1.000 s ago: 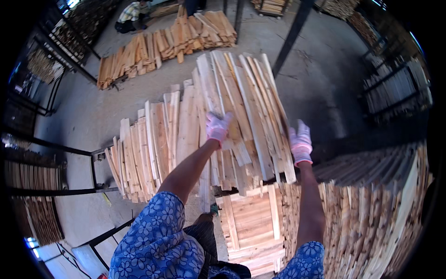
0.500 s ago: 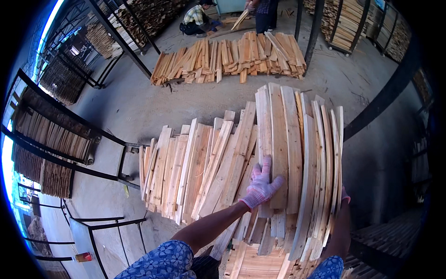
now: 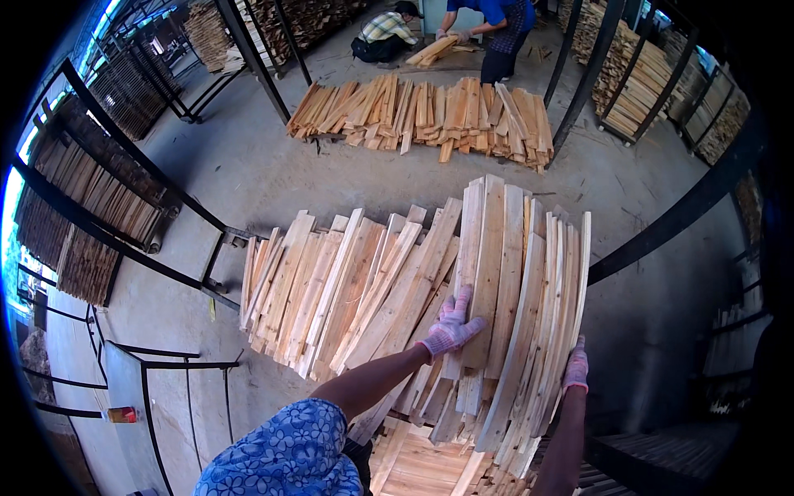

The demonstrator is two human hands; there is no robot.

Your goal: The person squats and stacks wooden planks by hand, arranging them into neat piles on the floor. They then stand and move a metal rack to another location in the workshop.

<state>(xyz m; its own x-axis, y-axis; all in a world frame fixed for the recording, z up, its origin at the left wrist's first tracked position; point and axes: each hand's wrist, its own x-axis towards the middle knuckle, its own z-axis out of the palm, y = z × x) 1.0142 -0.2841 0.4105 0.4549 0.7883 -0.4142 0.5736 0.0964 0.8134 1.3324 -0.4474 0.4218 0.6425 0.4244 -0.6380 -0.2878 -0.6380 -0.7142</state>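
Note:
A long row of thin wooden boards (image 3: 335, 285) leans side by side in front of me, the right part standing higher than the rest. My left hand (image 3: 451, 327), in a pinkish-white knit glove, lies on the boards at the left edge of this higher bundle (image 3: 514, 285), fingers spread. At the bundle's right side, my right hand (image 3: 576, 366), gloved alike, rests flat against the outermost board with its fingers stretched upward. More boards (image 3: 430, 463) lie beneath, close to me.
A second row of boards (image 3: 422, 116) lies on the concrete floor (image 3: 347, 182) ahead. Beyond it, one co-worker (image 3: 385, 37) crouches and another (image 3: 500, 29) holds boards. Black metal frames (image 3: 124, 240) stand on the left, and a dark curved bar (image 3: 678, 211) on the right.
The view has shifted, so more of the far co-workers shows. My right hand, mostly hidden behind the boards before, now shows at their right side. My left hand still lies on the boards.

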